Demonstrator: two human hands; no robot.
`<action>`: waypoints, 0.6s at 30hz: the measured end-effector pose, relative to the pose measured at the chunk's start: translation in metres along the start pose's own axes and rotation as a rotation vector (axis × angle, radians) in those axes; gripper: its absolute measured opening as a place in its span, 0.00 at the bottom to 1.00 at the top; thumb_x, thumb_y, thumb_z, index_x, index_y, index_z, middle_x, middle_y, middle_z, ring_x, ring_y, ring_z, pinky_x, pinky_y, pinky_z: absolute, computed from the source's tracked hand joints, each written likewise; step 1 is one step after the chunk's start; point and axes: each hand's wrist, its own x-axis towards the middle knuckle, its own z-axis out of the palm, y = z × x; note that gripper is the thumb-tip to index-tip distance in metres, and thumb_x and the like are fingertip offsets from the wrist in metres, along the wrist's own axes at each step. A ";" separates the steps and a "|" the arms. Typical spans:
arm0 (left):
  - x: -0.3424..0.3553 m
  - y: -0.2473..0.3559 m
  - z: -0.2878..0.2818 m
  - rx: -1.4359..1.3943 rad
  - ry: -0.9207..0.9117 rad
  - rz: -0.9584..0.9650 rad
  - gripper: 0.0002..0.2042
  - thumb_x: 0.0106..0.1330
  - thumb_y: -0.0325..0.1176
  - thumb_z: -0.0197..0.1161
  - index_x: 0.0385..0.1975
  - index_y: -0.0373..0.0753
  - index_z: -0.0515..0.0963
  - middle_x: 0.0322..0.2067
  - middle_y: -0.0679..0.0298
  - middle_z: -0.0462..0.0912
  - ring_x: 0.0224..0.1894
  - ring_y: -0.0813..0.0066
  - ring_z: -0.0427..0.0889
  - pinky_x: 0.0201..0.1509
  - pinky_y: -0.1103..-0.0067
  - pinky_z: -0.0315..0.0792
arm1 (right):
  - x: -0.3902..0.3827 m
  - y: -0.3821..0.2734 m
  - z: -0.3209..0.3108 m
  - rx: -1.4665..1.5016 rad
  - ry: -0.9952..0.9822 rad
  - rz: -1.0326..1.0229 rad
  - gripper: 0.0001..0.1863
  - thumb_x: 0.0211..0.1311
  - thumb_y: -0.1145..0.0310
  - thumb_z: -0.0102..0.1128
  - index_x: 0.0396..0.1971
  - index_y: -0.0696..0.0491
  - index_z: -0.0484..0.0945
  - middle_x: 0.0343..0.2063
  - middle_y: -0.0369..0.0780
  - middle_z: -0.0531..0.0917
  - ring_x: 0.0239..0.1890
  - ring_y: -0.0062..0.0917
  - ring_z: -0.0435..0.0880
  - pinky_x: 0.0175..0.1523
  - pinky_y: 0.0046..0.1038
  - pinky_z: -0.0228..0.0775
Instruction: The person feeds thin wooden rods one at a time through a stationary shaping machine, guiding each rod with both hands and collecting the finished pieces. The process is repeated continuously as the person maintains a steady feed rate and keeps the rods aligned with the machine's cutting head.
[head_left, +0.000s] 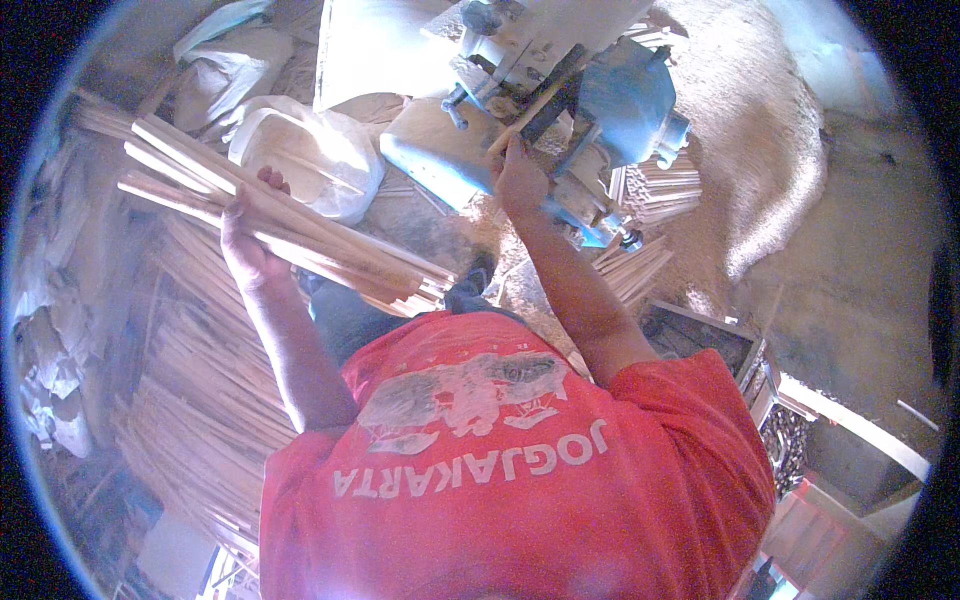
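Note:
My left hand (pixel 248 232) grips a bundle of long thin wooden sticks (pixel 290 215) that runs from upper left down toward my lap. My right hand (pixel 520 178) holds one single wooden stick (pixel 518 122), whose far end goes into a blue and white machine (pixel 600 100) ahead of me. A red printed shirt (pixel 520 460) fills the lower middle of the view.
A white plastic sack (pixel 310 150) lies behind the bundle. A big heap of sticks (pixel 190 380) covers the floor at left. Shorter cut sticks (pixel 655 190) pile up right of the machine, beside a sawdust mound (pixel 750 150). A wooden crate (pixel 720 345) stands at right.

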 end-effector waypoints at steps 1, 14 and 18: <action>-0.002 0.000 0.001 0.012 0.005 0.007 0.35 0.65 0.36 0.65 0.64 0.20 0.57 0.53 0.41 0.76 0.54 0.51 0.79 0.61 0.61 0.74 | 0.001 0.001 0.002 -0.008 0.006 0.000 0.30 0.66 0.55 0.58 0.63 0.55 0.68 0.47 0.54 0.84 0.37 0.47 0.88 0.38 0.48 0.81; 0.000 -0.013 0.010 -0.138 -0.031 -0.135 0.33 0.61 0.33 0.67 0.61 0.19 0.63 0.50 0.43 0.78 0.51 0.55 0.81 0.61 0.64 0.75 | 0.009 -0.008 -0.015 0.117 0.037 0.035 0.22 0.70 0.60 0.53 0.61 0.50 0.65 0.33 0.50 0.86 0.32 0.51 0.86 0.36 0.52 0.79; -0.002 -0.016 0.016 -0.115 -0.049 -0.137 0.30 0.61 0.34 0.69 0.57 0.19 0.67 0.49 0.45 0.79 0.49 0.57 0.82 0.60 0.64 0.76 | 0.012 -0.006 -0.014 0.078 0.026 -0.006 0.23 0.72 0.61 0.52 0.63 0.53 0.66 0.33 0.44 0.86 0.28 0.42 0.86 0.31 0.44 0.78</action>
